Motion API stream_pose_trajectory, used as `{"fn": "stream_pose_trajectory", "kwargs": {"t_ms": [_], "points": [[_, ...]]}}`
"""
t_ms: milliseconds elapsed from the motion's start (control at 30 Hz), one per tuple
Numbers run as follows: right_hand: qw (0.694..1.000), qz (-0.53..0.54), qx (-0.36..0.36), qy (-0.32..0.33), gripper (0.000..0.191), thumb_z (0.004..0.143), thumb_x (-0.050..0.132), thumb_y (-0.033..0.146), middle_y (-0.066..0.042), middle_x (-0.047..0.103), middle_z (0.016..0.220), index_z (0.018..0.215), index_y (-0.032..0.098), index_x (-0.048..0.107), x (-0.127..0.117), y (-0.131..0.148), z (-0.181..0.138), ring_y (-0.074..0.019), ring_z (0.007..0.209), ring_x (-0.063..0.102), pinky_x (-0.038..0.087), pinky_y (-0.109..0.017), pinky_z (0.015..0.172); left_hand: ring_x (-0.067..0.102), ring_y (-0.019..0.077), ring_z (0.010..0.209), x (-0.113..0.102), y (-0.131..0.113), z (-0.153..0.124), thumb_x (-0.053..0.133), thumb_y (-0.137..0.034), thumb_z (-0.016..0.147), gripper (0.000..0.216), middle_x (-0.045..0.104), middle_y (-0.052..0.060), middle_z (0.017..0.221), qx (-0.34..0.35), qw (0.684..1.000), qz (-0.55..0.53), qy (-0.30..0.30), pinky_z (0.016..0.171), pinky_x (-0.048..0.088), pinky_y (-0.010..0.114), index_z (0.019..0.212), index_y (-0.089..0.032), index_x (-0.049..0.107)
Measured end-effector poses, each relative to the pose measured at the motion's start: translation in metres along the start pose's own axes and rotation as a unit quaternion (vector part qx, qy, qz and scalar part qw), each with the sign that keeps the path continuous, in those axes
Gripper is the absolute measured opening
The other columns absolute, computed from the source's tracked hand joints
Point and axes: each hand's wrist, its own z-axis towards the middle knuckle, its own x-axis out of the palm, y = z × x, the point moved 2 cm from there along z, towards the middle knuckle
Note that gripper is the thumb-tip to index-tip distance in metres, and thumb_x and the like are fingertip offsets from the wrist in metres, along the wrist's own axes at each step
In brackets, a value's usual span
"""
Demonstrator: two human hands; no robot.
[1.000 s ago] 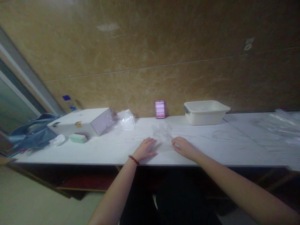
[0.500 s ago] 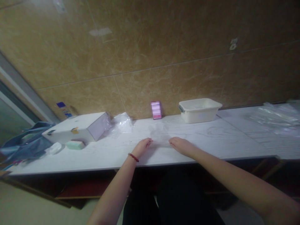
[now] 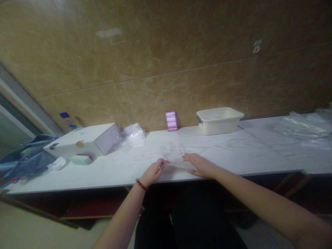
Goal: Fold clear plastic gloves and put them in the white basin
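Observation:
A clear plastic bag (image 3: 173, 152) lies on the white countertop (image 3: 218, 152) in front of me, hard to make out against the pale surface. My left hand (image 3: 155, 170), with a red beaded bracelet at its wrist, pinches the bag's near left edge between thumb and fingers. At the bag's right side rests my right hand (image 3: 201, 165), palm down, its fingers stretched out and the thumb held apart from them. Behind the bag a phone (image 3: 171, 121) with a blurred screen leans against the wall.
A cream plastic tub (image 3: 220, 121) stands by the wall to the right. More clear plastic bags (image 3: 302, 128) lie far right. On the left are a white box (image 3: 83, 140), crumpled plastic (image 3: 133, 135), a pale green block (image 3: 81, 159) and a blue bag (image 3: 31, 155).
My left hand has come slightly nearer and left, pinching the bag's edge. My right hand has opened, thumb spreading away from the fingers. The bag looks flatter on the counter.

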Motion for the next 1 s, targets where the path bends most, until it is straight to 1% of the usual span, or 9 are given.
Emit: {"fn": "stream_pose_trajectory", "kwargs": {"t_ms": [133, 267, 400, 467, 567, 633, 700, 867, 1000], "points": [[0.998, 0.053, 0.003, 0.035, 0.044, 0.076, 0.043, 0.029, -0.008, 0.040, 0.122, 0.118, 0.016, 0.039, 0.009, -0.007, 0.011, -0.0158, 0.116, 0.028, 0.025, -0.032, 0.095, 0.051, 0.0152, 0.091, -0.004, -0.005, -0.005, 0.031, -0.024, 0.082, 0.017, 0.057, 0.005, 0.099, -0.008, 1.000, -0.015, -0.001, 0.079, 0.038, 0.028, 0.092, -0.018, 0.043], [0.986, 0.131, -0.017, 0.100, 0.034, 0.081, 0.032, 0.025, -0.003, 0.049, 0.115, 0.111, 0.020, 0.048, 0.010, -0.002, 0.019, -0.0115, 0.111, 0.036, 0.028, -0.026, 0.092, 0.053, 0.0142, 0.079, -0.007, -0.009, -0.015, 0.031, -0.027, 0.082, 0.017, 0.059, 0.003, 0.091, -0.017, 1.000, -0.005, 0.011, 0.072, 0.040, 0.027, 0.086, -0.019, 0.046], [0.975, 0.178, 0.005, 0.132, 0.034, 0.080, 0.035, 0.025, -0.001, 0.051, 0.112, 0.110, 0.024, 0.049, 0.001, 0.008, 0.019, -0.0131, 0.103, 0.046, 0.033, -0.025, 0.086, 0.045, 0.0172, 0.099, -0.010, -0.009, -0.024, 0.038, -0.028, 0.079, 0.017, 0.055, 0.005, 0.101, 0.021, 0.999, 0.005, -0.040, 0.087, 0.031, 0.031, 0.081, -0.018, 0.051], [0.972, 0.197, 0.015, 0.130, 0.033, 0.078, 0.038, 0.025, -0.002, 0.054, 0.108, 0.109, 0.023, 0.050, -0.003, 0.011, 0.021, -0.0141, 0.097, 0.050, 0.035, -0.024, 0.082, 0.043, 0.0178, 0.103, -0.010, -0.006, -0.022, 0.040, -0.029, 0.078, 0.017, 0.054, 0.006, 0.104, 0.013, 0.998, -0.033, -0.059, 0.090, 0.029, 0.032, 0.078, -0.017, 0.052], [0.969, 0.201, 0.108, 0.098, 0.031, 0.078, 0.037, 0.030, -0.003, 0.062, 0.091, 0.099, 0.020, 0.056, -0.004, 0.005, 0.032, -0.0145, 0.081, 0.055, 0.039, -0.024, 0.071, 0.051, 0.0159, 0.087, -0.008, 0.007, -0.008, 0.039, -0.032, 0.078, 0.021, 0.058, 0.005, 0.090, -0.070, 0.984, -0.128, -0.098, 0.079, 0.037, 0.030, 0.077, -0.016, 0.051], [0.959, 0.187, 0.200, 0.071, 0.032, 0.079, 0.034, 0.034, -0.002, 0.063, 0.079, 0.092, 0.018, 0.059, 0.000, -0.005, 0.043, -0.0133, 0.071, 0.056, 0.039, -0.022, 0.064, 0.053, 0.0133, 0.074, -0.007, 0.018, 0.006, 0.040, -0.035, 0.076, 0.022, 0.059, 0.002, 0.076, -0.133, 0.962, -0.190, -0.141, 0.069, 0.041, 0.026, 0.072, -0.015, 0.049], [0.952, 0.157, 0.260, 0.047, 0.030, 0.078, 0.037, 0.033, -0.002, 0.063, 0.075, 0.087, 0.017, 0.060, 0.004, -0.017, 0.055, -0.0118, 0.067, 0.055, 0.038, -0.020, 0.060, 0.053, 0.0109, 0.067, -0.006, 0.028, 0.022, 0.043, -0.035, 0.073, 0.021, 0.057, 0.001, 0.070, -0.169, 0.942, -0.233, -0.176, 0.063, 0.040, 0.022, 0.068, -0.015, 0.047], [0.942, 0.032, 0.334, 0.022, 0.021, 0.070, 0.044, 0.029, -0.002, 0.061, 0.075, 0.076, 0.016, 0.060, 0.009, -0.046, 0.076, -0.0118, 0.069, 0.053, 0.034, -0.019, 0.057, 0.046, 0.0079, 0.045, -0.004, 0.055, 0.053, 0.042, -0.029, 0.070, 0.017, 0.051, -0.001, 0.053, -0.304, 0.920, -0.170, -0.176, 0.044, 0.033, 0.018, 0.064, -0.014, 0.048], [0.927, -0.001, 0.371, 0.050, 0.022, 0.068, 0.045, 0.031, -0.004, 0.062, 0.074, 0.074, 0.016, 0.061, 0.013, -0.059, 0.083, -0.0127, 0.069, 0.053, 0.032, -0.019, 0.053, 0.047, 0.0106, 0.047, -0.005, 0.073, 0.063, 0.046, -0.024, 0.065, 0.014, 0.049, -0.001, 0.047, -0.334, 0.916, -0.114, -0.191, 0.045, 0.032, 0.020, 0.057, -0.014, 0.050]]}}
